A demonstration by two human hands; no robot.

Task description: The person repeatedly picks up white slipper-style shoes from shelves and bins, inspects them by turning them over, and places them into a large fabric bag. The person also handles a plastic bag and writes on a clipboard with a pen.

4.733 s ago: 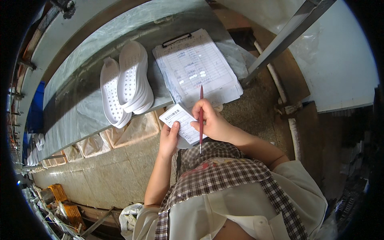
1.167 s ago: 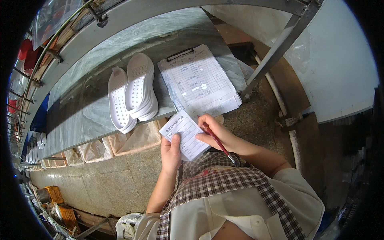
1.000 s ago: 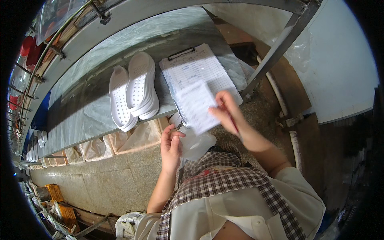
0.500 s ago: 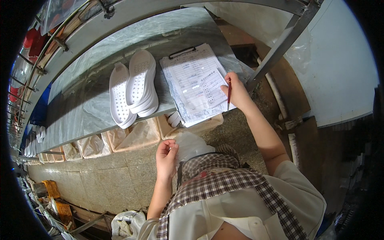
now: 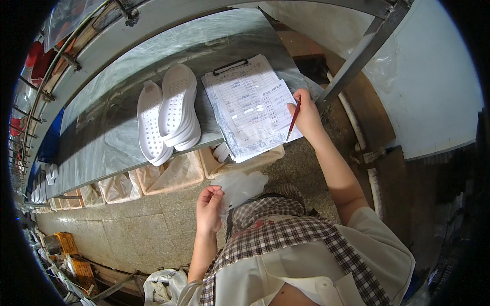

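Note:
A thin red pen [image 5: 293, 121] slants down through the closed fingers of my right hand [image 5: 308, 117]. That hand is at the right edge of a small printed slip [image 5: 274, 104], which lies over filled-in table sheets [image 5: 240, 97] on a clipboard [image 5: 230, 66] with a black clip. Whether the thumb pins the slip, I cannot tell. Below the table edge, my left hand [image 5: 208, 208] is closed on a translucent plastic bag [image 5: 240, 186] that hangs out beside it. Left of the clipboard are stacked white shoe soles [image 5: 176, 109] with rows of holes, leaning against other white soles [image 5: 152, 125].
The grey marble-patterned table [image 5: 102, 132] carries the soles and clipboard. Bins lined with plastic [image 5: 171, 173] stand in a row below its edge. A metal post [image 5: 352, 58] rises at the right corner, near a pipe [image 5: 349, 115]. Orange crates [image 5: 81, 270] sit at lower left.
The pen now leans more, its lower end further left. My right hand has shifted slightly right, uncovering more of the slip. The plastic bag in my left hand has spread to the right.

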